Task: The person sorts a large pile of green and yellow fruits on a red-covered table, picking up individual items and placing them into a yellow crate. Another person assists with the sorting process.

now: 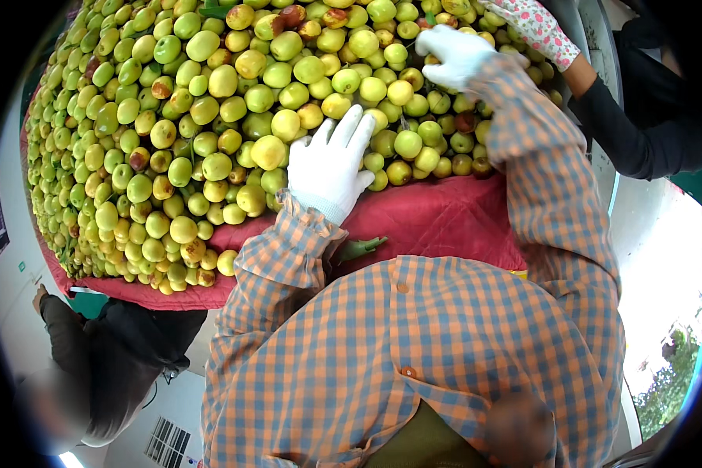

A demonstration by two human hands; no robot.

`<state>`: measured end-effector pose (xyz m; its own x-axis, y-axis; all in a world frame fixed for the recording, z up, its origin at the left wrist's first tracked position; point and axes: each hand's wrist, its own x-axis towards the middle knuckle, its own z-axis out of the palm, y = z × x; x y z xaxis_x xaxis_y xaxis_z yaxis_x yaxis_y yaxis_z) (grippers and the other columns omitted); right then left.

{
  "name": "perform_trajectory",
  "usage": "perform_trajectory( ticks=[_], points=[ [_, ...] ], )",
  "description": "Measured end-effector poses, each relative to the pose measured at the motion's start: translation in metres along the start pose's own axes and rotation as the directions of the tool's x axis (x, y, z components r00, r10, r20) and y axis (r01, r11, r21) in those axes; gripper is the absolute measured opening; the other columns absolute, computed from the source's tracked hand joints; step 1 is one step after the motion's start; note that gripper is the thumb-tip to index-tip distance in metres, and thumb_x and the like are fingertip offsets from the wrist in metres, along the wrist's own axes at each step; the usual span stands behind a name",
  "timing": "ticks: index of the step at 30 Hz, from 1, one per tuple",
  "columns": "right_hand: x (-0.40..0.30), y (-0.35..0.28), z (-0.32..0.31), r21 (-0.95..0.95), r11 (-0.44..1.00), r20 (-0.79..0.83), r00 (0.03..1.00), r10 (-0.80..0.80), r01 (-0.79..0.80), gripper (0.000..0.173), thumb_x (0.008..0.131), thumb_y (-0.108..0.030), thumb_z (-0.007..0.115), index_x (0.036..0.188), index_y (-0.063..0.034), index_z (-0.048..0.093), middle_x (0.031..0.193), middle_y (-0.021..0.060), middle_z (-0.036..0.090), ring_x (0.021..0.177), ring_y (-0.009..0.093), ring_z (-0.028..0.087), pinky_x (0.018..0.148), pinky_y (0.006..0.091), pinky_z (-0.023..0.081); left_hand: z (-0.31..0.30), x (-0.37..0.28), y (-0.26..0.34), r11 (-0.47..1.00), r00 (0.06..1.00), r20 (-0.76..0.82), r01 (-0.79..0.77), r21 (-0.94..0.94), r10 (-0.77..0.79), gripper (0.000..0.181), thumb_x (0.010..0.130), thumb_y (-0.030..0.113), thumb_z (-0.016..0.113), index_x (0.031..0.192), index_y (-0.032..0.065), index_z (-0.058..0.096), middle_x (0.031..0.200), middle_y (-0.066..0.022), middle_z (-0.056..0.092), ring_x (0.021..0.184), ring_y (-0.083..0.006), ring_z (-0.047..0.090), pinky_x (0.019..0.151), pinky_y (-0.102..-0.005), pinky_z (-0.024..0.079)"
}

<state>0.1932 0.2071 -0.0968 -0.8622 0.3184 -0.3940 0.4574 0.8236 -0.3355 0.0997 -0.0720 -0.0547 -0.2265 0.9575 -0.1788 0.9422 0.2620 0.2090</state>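
Observation:
A large heap of green and yellow jujubes [216,167], some with brown or reddish patches, spreads before me on a red quilted cloth [439,213]. My left hand [331,161], in a white knit glove, rests palm down at the near edge of the heap. Its fingers are spread over the fruit and hold nothing visible. Farther off to the right, my right hand [457,57], gloved the same way, reaches into the heap. Thumb and forefinger stand apart there, with no fruit seen between them; the palm side is hidden.
At upper right another person's arm in a floral sleeve cover [538,32] reaches over the heap beside my right forearm. Someone in dark clothes [123,351] stands at lower left, by the cloth's edge. A green leaf [360,248] lies on the cloth near my body.

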Motion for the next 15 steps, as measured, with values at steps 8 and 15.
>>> perform_trajectory(
  ticks=[8, 15],
  points=[
    [-0.044, 0.004, 0.019, 0.166, 0.95, -0.298, 0.932, -0.208, 0.265, 0.032, 0.085, -0.014, 0.06, 0.116, -0.0071, 0.067, 0.12, 0.012, 0.062, 0.102, 0.027, 0.065, 0.085, 0.0393, 0.055, -0.002, 0.003, 0.0, 1.0, 1.0, 0.013, -0.002, -0.009, 0.002, 0.089, 0.07, 0.03, 0.083, 0.149, 0.019, 0.043, 0.151, -0.003, 0.047, 0.124, -0.0257, 0.055, 0.091, -0.0419, 0.047],
    [-0.001, -0.038, -0.001, -0.082, 0.997, 0.26, 0.965, 0.016, 0.006, 0.047, 0.085, -0.013, 0.066, 0.131, -0.0153, 0.059, 0.114, 0.0149, 0.066, 0.106, 0.031, 0.066, 0.087, 0.0449, 0.055, 0.001, 0.003, 0.0, 0.999, 1.0, -0.013, -0.005, -0.052, 0.004, 0.087, 0.069, 0.029, 0.084, 0.145, 0.017, 0.045, 0.147, -0.006, 0.05, 0.121, -0.0271, 0.057, 0.091, -0.0448, 0.047]
  ],
)
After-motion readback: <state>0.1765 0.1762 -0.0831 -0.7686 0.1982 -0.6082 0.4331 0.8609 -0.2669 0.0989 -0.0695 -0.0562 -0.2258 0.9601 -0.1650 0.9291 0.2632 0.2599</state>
